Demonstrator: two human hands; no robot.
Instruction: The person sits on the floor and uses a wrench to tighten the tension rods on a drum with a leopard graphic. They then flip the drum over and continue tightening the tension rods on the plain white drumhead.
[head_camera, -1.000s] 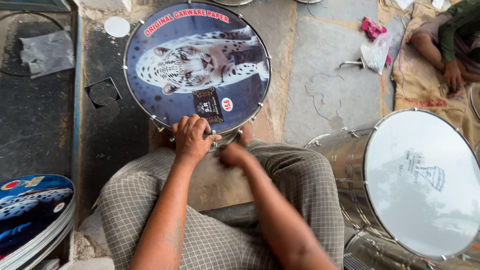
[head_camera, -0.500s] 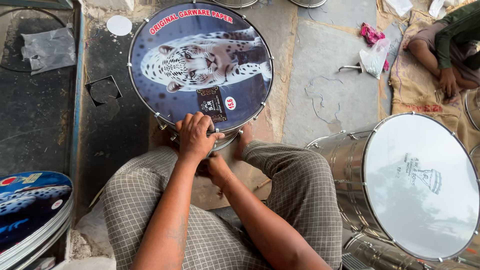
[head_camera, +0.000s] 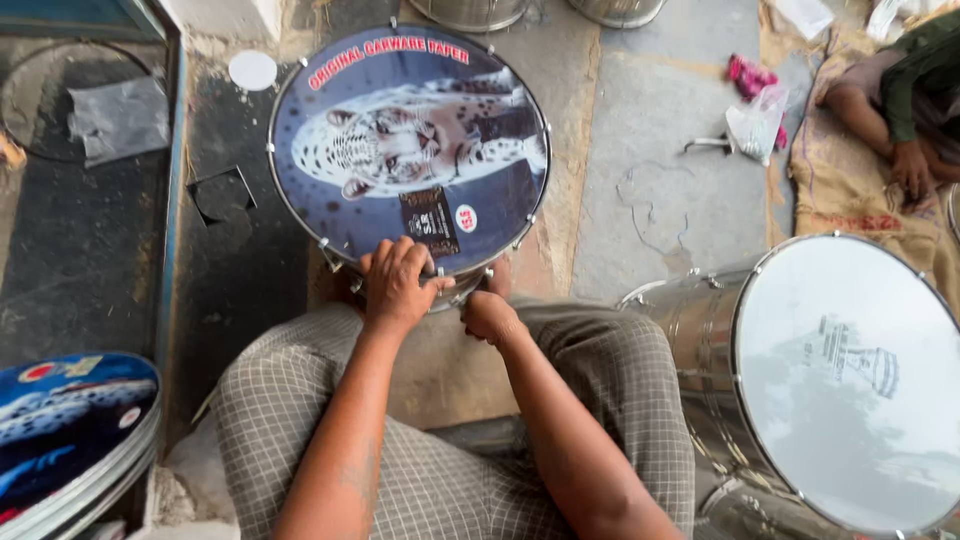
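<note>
Left hand (head_camera: 395, 285) is gripping the leopard-print drum (head_camera: 410, 150) rim, right hand (head_camera: 490, 315) is curled underneath, grip hidden; a steel drum (head_camera: 820, 390) is sitting close by.

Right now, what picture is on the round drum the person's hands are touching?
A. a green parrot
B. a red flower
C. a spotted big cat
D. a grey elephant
C: the round blue-faced drum with a metal rim shows a pale spotted big cat lying across it, while the left hand grips its near edge and the right hand sits just below that rim.
</note>
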